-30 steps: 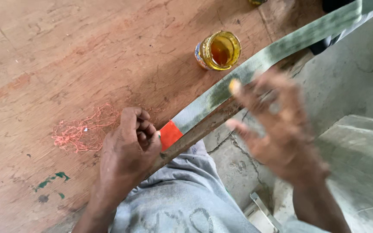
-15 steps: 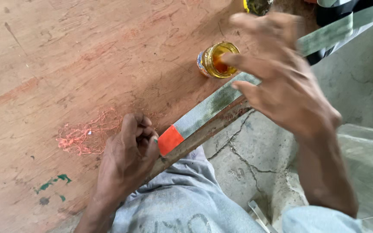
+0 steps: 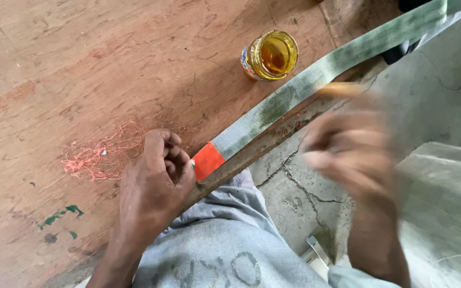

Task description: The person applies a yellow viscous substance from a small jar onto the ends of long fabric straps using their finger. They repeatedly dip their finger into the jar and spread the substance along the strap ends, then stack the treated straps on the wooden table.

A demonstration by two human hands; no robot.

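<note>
Green woven strap (image 3: 316,88) with orange end (image 3: 207,160), long axis running near-left to far-right along the tabletop (image 3: 81,64) edge, left hand (image 3: 153,184) clamped on the orange end, right hand (image 3: 348,154) blurred, its grip impossible to tell, amber jar (image 3: 270,55) beyond.

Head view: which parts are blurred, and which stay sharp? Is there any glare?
In the head view, the right hand is smeared by motion blur, so its grip and the pale yellowish thing at its fingertips are unclear. The left hand, pinching the orange end of the grey-green woven strap, is sharp, as is the open glass jar of amber liquid. Light is soft on the brown wooden board; no strong glare.
</note>
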